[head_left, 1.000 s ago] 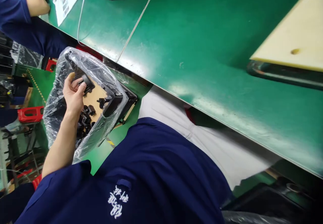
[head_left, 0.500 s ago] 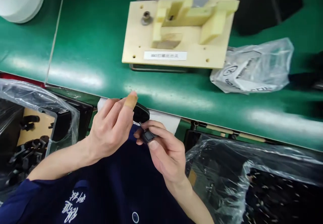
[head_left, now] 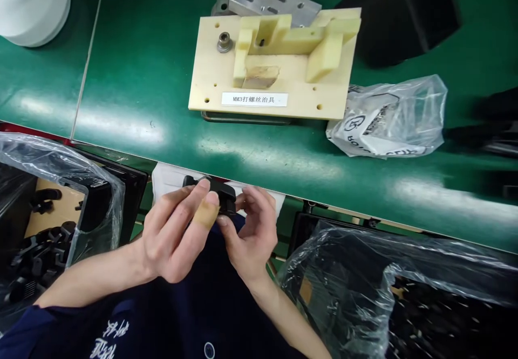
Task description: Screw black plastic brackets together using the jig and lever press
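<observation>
A black plastic part (head_left: 222, 190) with a rounded end is gripped in my left hand (head_left: 176, 235), just off the front edge of the bench. A tan covering wraps one finger of that hand. My right hand (head_left: 253, 235) pinches a small black plastic piece (head_left: 227, 207) against the right end of the larger part. The two pieces touch, but fingers hide much of them, and I cannot tell whether they are joined.
On the green bench (head_left: 133, 78) stand a cream-coloured fixture (head_left: 246, 109) and a plastic bag (head_left: 413, 116). A lined bin of black parts (head_left: 38, 256) sits at left, another lined bin (head_left: 445, 316) at right. A white round container (head_left: 34, 8) is far left.
My right hand has brought the small black piece up against the larger part. My left hand has shifted slightly down and left, and the view has moved a little.
</observation>
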The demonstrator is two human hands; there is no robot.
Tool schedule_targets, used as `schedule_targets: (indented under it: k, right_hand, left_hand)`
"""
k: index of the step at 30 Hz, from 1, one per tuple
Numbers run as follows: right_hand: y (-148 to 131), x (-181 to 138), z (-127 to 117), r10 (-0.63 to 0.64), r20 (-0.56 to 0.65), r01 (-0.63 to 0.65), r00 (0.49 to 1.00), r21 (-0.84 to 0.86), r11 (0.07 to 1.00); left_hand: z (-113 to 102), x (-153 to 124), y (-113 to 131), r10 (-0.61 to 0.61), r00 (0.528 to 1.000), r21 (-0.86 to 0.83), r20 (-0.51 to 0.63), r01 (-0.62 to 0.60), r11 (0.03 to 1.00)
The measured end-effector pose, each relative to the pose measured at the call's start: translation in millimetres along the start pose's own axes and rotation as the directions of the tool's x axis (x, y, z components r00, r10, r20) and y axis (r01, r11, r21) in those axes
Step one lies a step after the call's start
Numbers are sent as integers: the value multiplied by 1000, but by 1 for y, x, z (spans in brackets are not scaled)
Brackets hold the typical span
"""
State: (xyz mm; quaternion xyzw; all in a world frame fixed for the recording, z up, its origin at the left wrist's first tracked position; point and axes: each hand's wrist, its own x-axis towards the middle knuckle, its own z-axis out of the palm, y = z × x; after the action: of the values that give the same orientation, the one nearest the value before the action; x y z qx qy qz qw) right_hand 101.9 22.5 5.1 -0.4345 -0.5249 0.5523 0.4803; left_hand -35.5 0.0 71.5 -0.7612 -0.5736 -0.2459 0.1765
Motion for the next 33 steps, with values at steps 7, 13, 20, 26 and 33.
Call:
schedule_targets:
  k: [7,13,20,26,33]
  right_hand:
    - [-9,1,6,393,139,-411,909,456,789]
    - [-42,82,-23,-26,-188,37,982,54,998]
    - [-55,207,-26,-376,533,653,758,-620,435]
    - [-45,223,-20,-352,599,691,719,-668,276]
    - [-35,176,-60,-621,351,598,701,-763,246]
  left_hand:
    - [5,11,15,-251,965,-226,-73,229,947]
    - [9,-7,34,-249,968,-605,20,210,768]
    - [14,-40,28,-340,940,-597,30,289,748]
    - [14,-50,17,-400,916,-585,31,341,736]
    - [18,-46,2,-394,919,-554,15,335,762]
